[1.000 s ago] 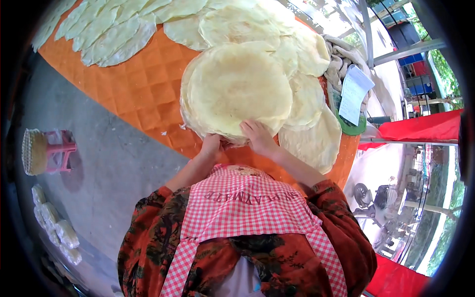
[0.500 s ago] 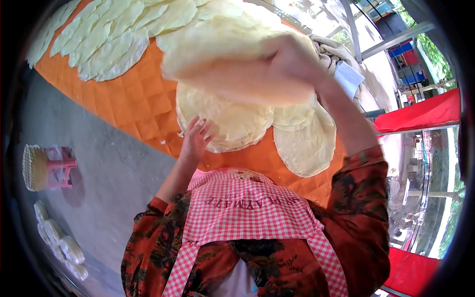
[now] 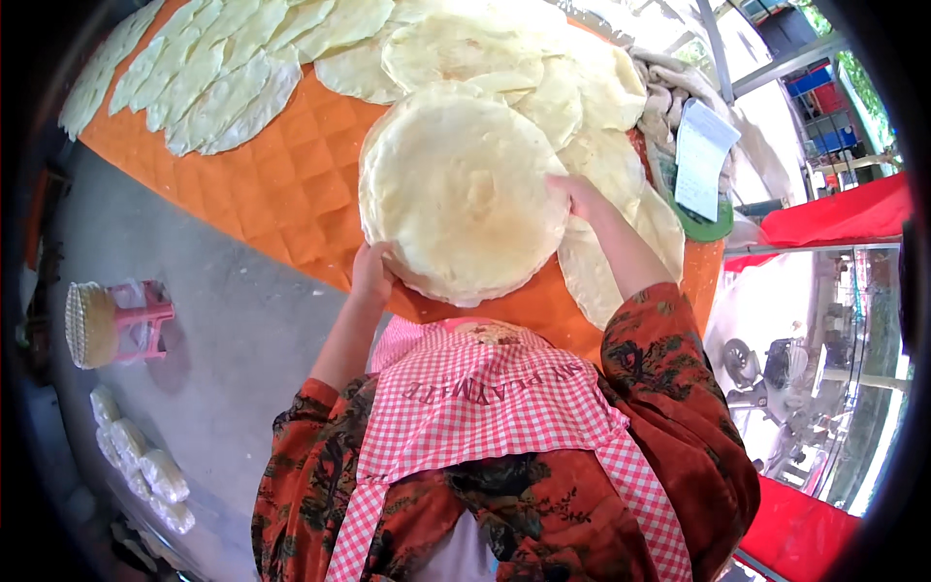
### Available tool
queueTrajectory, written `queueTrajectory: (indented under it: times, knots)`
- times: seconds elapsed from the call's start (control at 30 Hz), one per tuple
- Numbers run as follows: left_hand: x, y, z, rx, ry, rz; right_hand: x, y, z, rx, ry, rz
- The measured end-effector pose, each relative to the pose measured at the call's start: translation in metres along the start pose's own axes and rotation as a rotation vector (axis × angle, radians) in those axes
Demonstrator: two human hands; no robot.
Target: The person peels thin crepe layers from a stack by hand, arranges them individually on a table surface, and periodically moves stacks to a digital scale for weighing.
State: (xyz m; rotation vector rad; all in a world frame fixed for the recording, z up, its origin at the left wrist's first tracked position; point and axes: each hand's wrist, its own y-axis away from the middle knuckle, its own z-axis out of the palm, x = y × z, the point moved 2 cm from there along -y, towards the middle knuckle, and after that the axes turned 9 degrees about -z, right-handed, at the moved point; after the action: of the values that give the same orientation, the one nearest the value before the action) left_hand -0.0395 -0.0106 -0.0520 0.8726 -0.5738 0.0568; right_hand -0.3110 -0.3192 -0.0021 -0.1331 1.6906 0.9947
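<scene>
Both hands [image 3: 373,276] [image 3: 574,194] on a round flatbread stack [image 3: 461,189], orange cloth [image 3: 291,184] beneath.

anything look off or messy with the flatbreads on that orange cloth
Nothing stands out. The stack of round flatbreads sits flat between the left hand and right hand; the others overlap in rows on the orange quilted cloth.

Around us, rows of pale flat rounds [image 3: 208,73] dry on an orange quilted cloth [image 3: 291,184]. A pink stool [image 3: 145,320] with a woven basket [image 3: 89,325] stands on the grey floor [image 3: 223,349], near white wrapped bundles [image 3: 145,466]. A paper slip [image 3: 703,160] lies at the cloth's right edge.
</scene>
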Motion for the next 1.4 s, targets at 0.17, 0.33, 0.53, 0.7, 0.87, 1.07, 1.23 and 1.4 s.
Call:
queueTrajectory:
  times: [0.17, 0.33, 0.53, 0.7, 0.87, 1.07, 1.23, 1.4]
  knots:
    - [0.01, -0.008, 0.013, -0.107, -0.066, 0.12, 0.022, 0.011, 0.019, 0.274, -0.072, -0.186]
    - [0.012, 0.008, 0.024, -0.012, -0.321, 0.115, 0.019, 0.022, 0.04, 0.486, 0.634, -0.246]
    - [0.03, 0.018, 0.046, 0.083, -0.444, 0.187, 0.004, 0.027, 0.019, 0.147, -0.173, -0.132]
    - [0.099, 0.029, 0.04, -0.066, -0.243, 0.271, -0.006, 0.055, 0.048, 0.081, -0.336, -0.057]
    - [0.026, 0.074, 0.018, -0.4, 0.193, 0.009, 0.08, 0.118, 0.128, 0.05, -0.877, -0.081]
    - [-0.002, 0.046, -0.017, -0.155, -0.05, 0.042, 0.048, 0.099, 0.107, 0.201, -0.937, -0.008]
    - [0.022, 0.035, -0.029, 0.012, -0.171, 0.121, 0.045, 0.093, 0.106, 0.13, -0.628, -0.138]
    - [0.06, 0.039, -0.051, -0.139, -0.178, 0.018, 0.07, 0.094, 0.089, -0.085, -0.788, -0.106]
